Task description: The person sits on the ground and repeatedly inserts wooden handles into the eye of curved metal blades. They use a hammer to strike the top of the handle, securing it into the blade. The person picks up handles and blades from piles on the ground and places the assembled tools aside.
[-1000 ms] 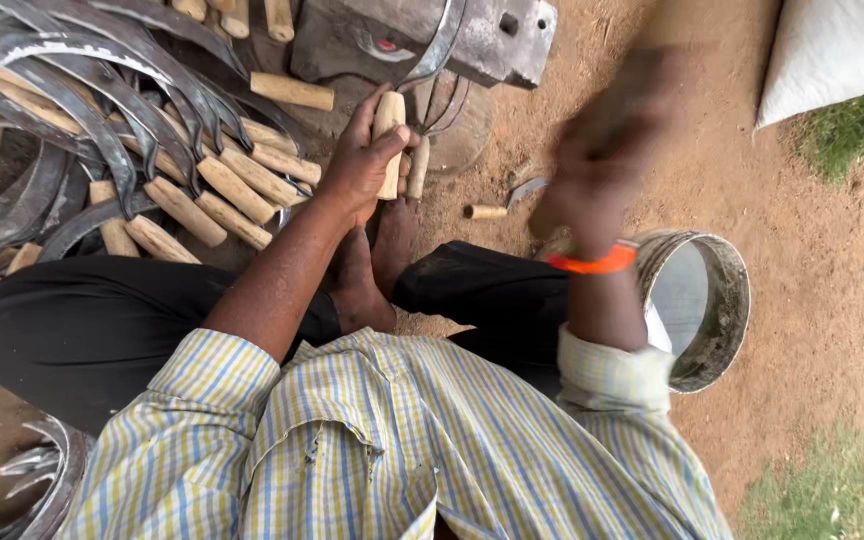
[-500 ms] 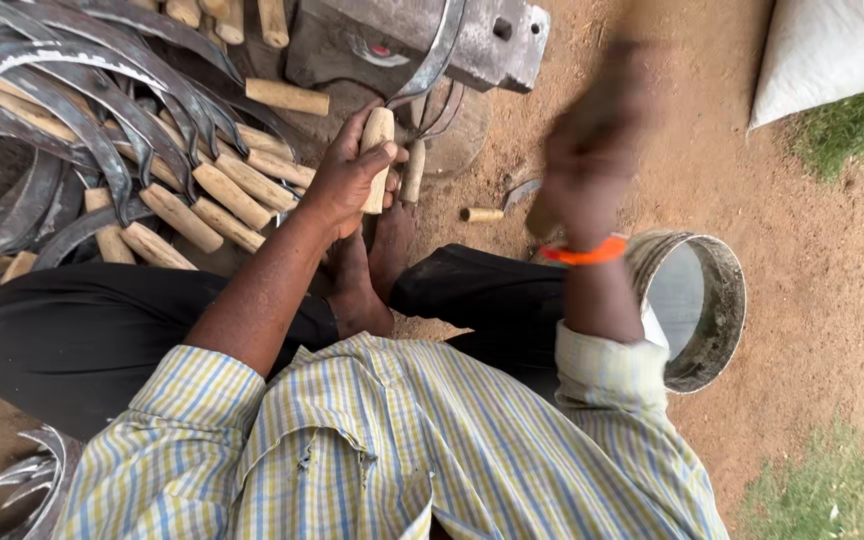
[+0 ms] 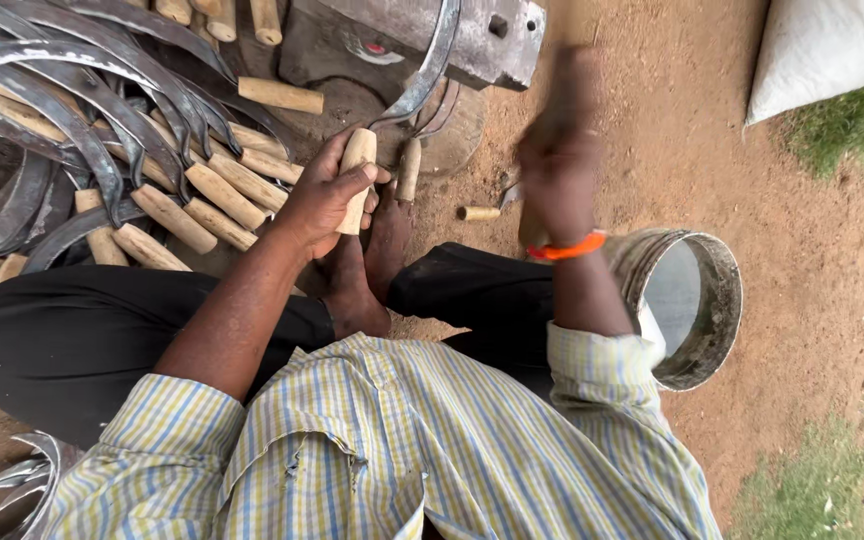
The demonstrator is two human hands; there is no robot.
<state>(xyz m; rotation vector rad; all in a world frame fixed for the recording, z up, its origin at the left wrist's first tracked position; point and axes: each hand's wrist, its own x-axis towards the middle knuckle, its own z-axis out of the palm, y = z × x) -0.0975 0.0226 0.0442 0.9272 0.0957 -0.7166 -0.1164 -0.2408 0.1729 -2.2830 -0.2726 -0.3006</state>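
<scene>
Handle (image 3: 356, 180) of sickle gripped inside left hand (image 3: 327, 198) fingers (image 3: 354, 186).

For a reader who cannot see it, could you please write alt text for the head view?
A seated person's left hand grips a sickle's wooden handle against an iron block; the blurred right hand is raised. Finished sickles lie piled left, a metal bucket right.

— How do our arms sit?
— Our left hand (image 3: 327, 195) reaches forward, forearm bare, fingers curled tight in a grip.
— And the other?
— Our right hand (image 3: 557, 170) is raised and blurred, an orange band at the wrist.
</scene>
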